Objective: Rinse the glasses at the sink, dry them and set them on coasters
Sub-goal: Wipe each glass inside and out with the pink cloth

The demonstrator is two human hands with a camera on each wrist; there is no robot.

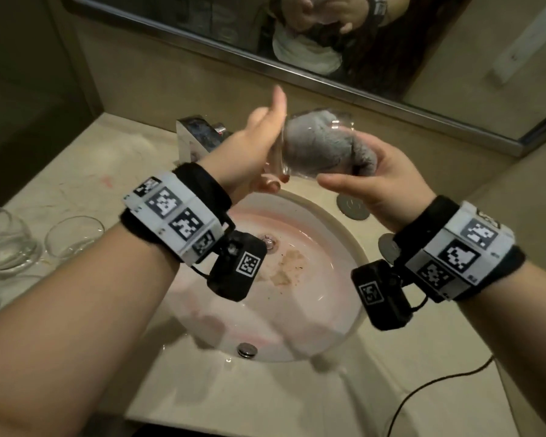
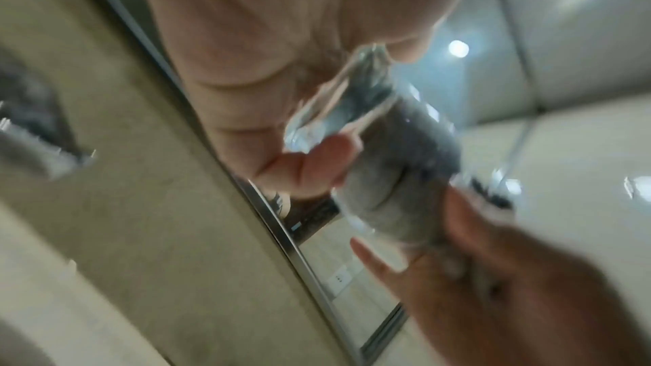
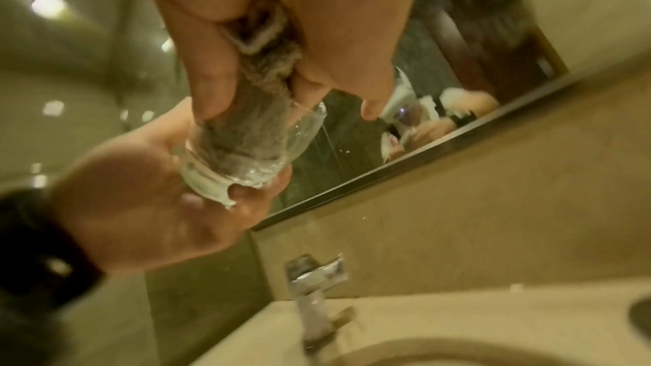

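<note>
sink (image 1: 344, 234): pale round basin right under the hands, brownish residue near the drain, no water visibly running.
right hand (image 1: 388, 184): fingers and thumb curled round the tail of a grey cloth (image 1: 322, 146), the rest of it stuffed into the glass; the right wrist view shows the same pinch on the cloth.
glass (image 1: 300, 149): clear tumbler, held in the air above the sink, lying nearly sideways, mouth toward the right hand, base toward the left.
left hand (image 1: 259, 146): palm against the thick base, lower fingers cupped under it, thumb sticking up free (more a brace than a full wrap).
step, judged: drying the inside; rinse looks done for this one.
handling, judged: rigid, thin-walled, breakable, likely wet outside so slippery. Weight sits in the heavy base, so take it low round the base and lower wall, not by the rim. Cloth is soft and packs tight, so twisting it pushes on the wall; the base needs a firm counter-hold.
spare glasses (image 1: 73, 234): two more upright on the bench (image 1: 85, 184) at far left, well apart from the hands; wet or dry I can't tell.
coasters: none in view.
tap (image 1: 193, 134): chrome, behind the sink.
mirror (image 1: 375, 48): on the wall beyond, reflecting the hands.
</note>
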